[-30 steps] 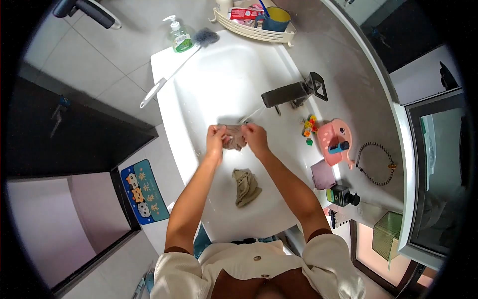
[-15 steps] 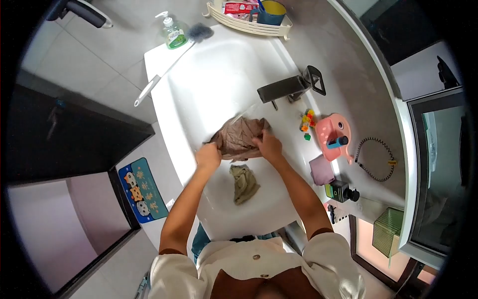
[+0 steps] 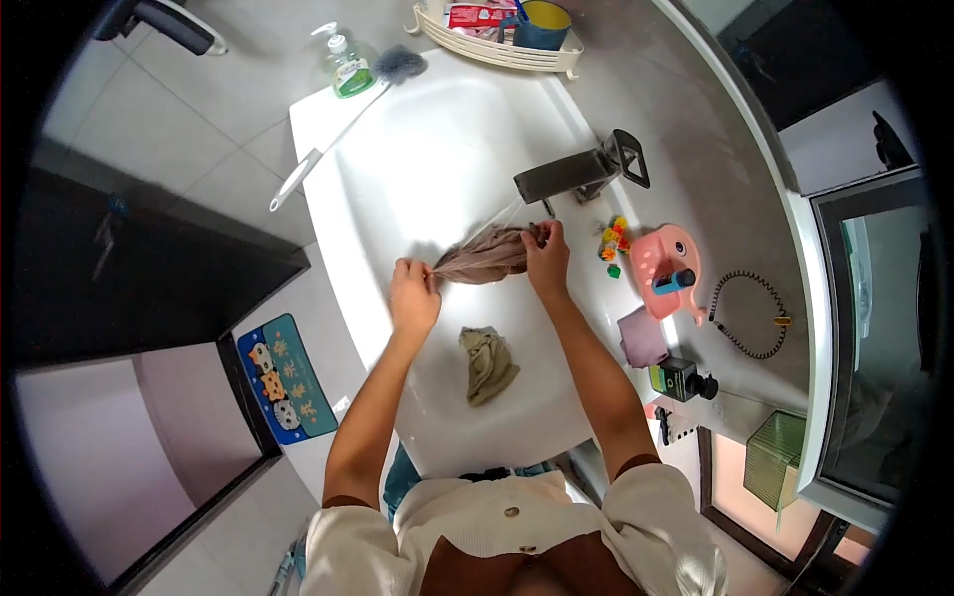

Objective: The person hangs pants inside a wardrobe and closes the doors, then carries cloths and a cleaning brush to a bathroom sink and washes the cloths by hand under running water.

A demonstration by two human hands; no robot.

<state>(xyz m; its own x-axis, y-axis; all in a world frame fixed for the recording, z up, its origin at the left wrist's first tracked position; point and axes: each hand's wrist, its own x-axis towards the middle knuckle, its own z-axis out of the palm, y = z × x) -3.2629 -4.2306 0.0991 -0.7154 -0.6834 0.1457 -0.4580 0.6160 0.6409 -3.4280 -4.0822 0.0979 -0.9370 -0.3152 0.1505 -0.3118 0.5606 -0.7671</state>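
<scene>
Left of the tap, a long-handled brush lay along the rim of the sink, where a bump could have tipped it in. Also left of the tap but nearer the person, the left hand pinched one end of the brown cloth; a shallow hold might have let fabric slip. The olive cloth lay farther below the tap, exposed to splashes. The right hand, just below the tap, gripped the brown cloth's other end; a careless lift might have struck the tap.

Grey tiles — a dark panel just beside — and a blue mat with 3 cartoon animals.
</scene>
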